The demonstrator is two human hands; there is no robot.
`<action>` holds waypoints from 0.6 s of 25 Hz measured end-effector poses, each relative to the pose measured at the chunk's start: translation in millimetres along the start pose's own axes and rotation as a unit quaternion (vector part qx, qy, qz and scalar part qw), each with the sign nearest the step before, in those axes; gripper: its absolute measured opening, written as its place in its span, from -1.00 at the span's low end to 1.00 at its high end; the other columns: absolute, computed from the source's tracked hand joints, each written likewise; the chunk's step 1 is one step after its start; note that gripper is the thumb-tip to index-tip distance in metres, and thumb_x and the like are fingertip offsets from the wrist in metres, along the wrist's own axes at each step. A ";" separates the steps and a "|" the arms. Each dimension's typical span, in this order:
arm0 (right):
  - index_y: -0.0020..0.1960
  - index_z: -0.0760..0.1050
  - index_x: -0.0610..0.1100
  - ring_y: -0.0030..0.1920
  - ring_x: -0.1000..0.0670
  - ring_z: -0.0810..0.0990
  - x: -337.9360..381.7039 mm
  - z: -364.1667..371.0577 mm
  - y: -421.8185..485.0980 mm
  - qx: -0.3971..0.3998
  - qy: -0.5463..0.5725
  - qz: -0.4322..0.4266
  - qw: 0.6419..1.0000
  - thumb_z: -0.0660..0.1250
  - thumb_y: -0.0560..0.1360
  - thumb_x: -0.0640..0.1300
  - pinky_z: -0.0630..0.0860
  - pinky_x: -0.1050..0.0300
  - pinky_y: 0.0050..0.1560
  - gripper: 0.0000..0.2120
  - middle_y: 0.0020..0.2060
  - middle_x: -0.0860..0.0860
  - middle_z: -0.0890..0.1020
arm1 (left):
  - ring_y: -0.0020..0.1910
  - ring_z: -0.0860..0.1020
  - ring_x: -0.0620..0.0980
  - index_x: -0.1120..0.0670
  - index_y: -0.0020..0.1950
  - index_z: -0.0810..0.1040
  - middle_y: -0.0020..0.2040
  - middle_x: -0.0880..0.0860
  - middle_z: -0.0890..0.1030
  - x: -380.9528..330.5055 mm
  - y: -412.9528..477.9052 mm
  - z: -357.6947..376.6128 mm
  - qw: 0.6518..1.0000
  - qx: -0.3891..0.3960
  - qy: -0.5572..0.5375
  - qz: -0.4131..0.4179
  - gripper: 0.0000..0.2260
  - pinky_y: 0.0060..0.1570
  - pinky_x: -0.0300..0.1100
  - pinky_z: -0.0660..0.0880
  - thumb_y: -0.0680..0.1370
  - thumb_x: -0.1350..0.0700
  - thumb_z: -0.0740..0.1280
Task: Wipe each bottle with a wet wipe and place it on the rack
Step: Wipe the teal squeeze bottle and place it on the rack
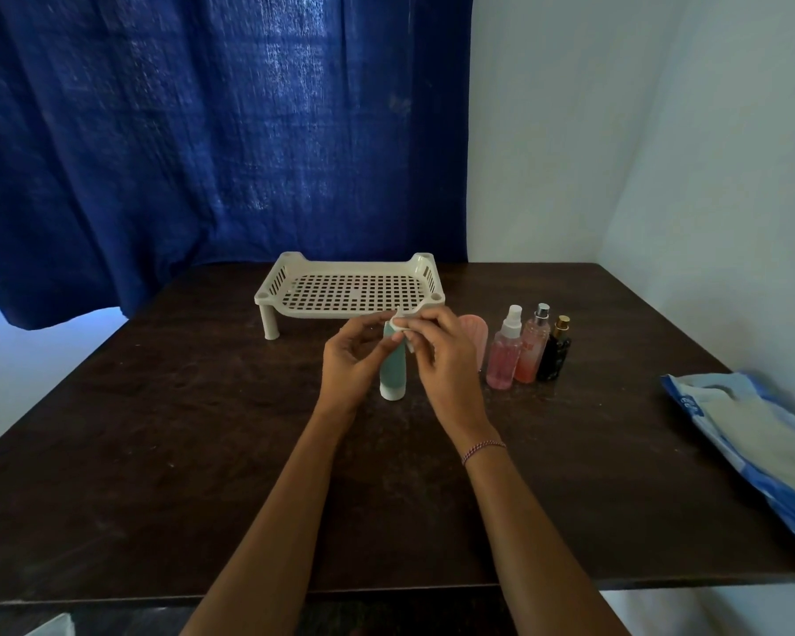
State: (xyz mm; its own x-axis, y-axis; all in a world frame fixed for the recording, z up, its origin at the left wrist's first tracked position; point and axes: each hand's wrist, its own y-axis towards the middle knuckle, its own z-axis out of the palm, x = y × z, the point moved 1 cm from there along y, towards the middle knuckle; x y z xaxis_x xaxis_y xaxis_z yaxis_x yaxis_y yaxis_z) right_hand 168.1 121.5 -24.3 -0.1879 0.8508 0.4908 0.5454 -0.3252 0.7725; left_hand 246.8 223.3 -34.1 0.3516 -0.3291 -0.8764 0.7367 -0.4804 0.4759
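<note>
Standing upright on its white cap [392, 392] on the dark table [157, 429], just in front of the rack [350, 309], a teal tube [392, 367] is being gripped near its upper end by the left hand [352, 355], whose fingers are being curled round it. A small white wet wipe [402, 324] is being pinched against the tube's top by the curled fingers and thumb of the right hand [441, 355], on whose wrist a braided band [483, 449] is being worn. The rack, cream and perforated, is being carried on short legs near the table's far edge. A pink tube [474, 330] is being partly hidden behind the right hand. Just to the right, three spray bottles are being kept in a close row: a pink bottle [505, 360], an orange-pink bottle [530, 355] and a black bottle [554, 358] with a gold cap. Well apart, at the table's right edge, a blue-and-white wipe pack [753, 433] is lying flat, and a blue curtain [203, 130] is hanging behind.
</note>
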 end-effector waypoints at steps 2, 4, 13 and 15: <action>0.13 0.56 -0.22 0.14 0.05 0.50 -0.1 -0.5 -0.7 -0.002 -0.003 -0.002 1.000 0.31 0.50 -0.26 0.50 0.20 0.16 -0.78 0.04 -0.08 0.53 | 0.11 0.60 -0.02 0.07 0.15 0.56 0.10 0.10 0.62 3.1 1.2 -2.0 1.000 0.000 0.017 0.008 -0.77 0.10 -0.13 0.55 0.49 0.17 0.38; 0.14 0.56 -0.22 0.14 0.05 0.50 1.9 -1.2 -1.2 -0.004 -0.001 -0.008 1.000 0.30 0.51 -0.25 0.50 0.20 0.16 -0.79 0.03 -0.08 0.53 | 0.14 0.58 0.03 0.04 0.14 0.59 0.11 0.11 0.63 6.3 2.1 -5.0 1.000 -0.004 0.016 0.012 -0.82 0.14 -0.05 0.53 0.55 0.13 0.32; 0.15 0.56 -0.20 -0.01 0.07 0.53 10.4 -3.5 -12.9 0.003 -0.023 -0.020 1.000 0.35 0.48 -0.24 0.53 0.27 0.01 -0.76 -0.05 -0.06 0.56 | 0.08 0.59 -0.01 0.00 0.11 0.59 0.09 0.10 0.61 7.8 2.9 -6.0 0.997 -0.019 0.067 0.045 -0.81 0.08 -0.14 0.54 0.57 0.21 0.28; 0.14 0.56 -0.20 -0.02 0.08 0.53 11.6 -5.4 -15.6 0.002 -0.022 -0.016 1.000 0.37 0.47 -0.25 0.51 0.32 0.00 -0.75 -0.05 -0.06 0.57 | 0.11 0.57 -0.05 0.02 0.10 0.59 0.10 0.09 0.59 7.4 3.3 -5.5 0.995 -0.020 0.086 0.057 -0.83 0.08 -0.25 0.52 0.56 0.21 0.30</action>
State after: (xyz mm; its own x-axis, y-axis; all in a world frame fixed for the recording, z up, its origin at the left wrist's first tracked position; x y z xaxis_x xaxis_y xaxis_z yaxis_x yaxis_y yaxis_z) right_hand 153.0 134.2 -28.5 -0.1680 0.8781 0.4480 0.5428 -0.2969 0.7856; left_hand 255.0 223.7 -39.3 0.5242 -0.2341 -0.8188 0.7079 -0.4146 0.5718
